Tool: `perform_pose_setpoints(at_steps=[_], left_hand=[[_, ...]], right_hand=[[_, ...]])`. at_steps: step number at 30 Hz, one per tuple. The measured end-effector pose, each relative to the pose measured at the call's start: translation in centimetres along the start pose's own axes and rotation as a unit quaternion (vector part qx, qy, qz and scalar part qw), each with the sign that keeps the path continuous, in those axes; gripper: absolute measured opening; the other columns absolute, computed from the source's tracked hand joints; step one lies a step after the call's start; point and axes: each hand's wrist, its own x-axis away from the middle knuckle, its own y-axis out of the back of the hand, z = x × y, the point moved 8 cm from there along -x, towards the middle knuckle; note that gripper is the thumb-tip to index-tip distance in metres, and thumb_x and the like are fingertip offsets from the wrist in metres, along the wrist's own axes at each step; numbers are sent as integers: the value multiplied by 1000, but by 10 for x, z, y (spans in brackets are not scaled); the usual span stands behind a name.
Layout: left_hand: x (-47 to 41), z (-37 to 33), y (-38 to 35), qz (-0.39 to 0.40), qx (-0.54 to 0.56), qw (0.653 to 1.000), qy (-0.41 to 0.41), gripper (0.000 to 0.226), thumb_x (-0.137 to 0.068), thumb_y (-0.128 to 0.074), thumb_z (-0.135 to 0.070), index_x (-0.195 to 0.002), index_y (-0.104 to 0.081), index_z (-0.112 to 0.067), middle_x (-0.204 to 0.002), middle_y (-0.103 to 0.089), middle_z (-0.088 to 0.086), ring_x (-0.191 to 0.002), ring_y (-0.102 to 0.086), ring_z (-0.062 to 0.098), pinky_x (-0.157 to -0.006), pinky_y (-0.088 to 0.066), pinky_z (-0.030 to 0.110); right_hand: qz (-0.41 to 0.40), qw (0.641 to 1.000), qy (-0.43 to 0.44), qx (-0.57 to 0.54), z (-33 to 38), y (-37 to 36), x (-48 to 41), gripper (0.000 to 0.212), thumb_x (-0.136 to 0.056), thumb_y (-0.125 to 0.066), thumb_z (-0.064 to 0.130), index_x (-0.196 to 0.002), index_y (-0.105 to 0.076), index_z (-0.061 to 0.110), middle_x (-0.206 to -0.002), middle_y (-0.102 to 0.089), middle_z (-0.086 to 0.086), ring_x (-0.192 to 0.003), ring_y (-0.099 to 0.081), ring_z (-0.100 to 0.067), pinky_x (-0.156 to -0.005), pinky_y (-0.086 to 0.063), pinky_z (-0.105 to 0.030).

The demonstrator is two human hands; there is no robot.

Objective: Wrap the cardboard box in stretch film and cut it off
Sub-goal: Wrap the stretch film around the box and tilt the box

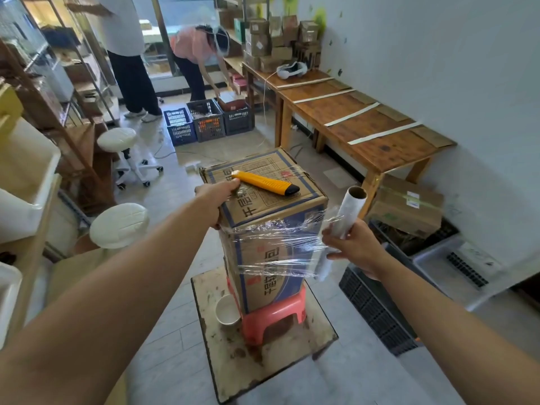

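Gripping the film roll (346,213) upright in my right hand (355,249), just right of the cardboard box (263,211); my left hand (216,200) clamps its top-left corner.

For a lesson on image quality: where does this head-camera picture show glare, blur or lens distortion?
Head view: glare glints off the clear stretch film around the brown cardboard box; the wide lens bows the long wooden bench and shelving at the left edge; the person in pink at the back is blurred.
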Motion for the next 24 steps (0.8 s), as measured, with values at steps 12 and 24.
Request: perform_pose_setpoints(at_steps=[12,24], left_hand=[[16,-8,-5,-37,7,998,-50,47,-81,-78,-35,-114,-55,-12,-90,-69,9,-75,-70,24,-74,-59,42],[21,-12,-3,-139,-79,984,-84,45,-82,-75,-45,-108,-55,-14,-104,-59,7,-94,-57,24,-84,-46,36]], right_hand=[[75,994,-39,-63,-9,15,-11,24,-89,-69,0,-112,-61,2,-116,-66,-17,-107,-67,-30,-84,-60,-38],[240,970,-36,30,-3,41,-70,38,-80,-74,-8,-115,-62,-1,-117,-66,-14,-102,-69,-22,-75,-59,-27]])
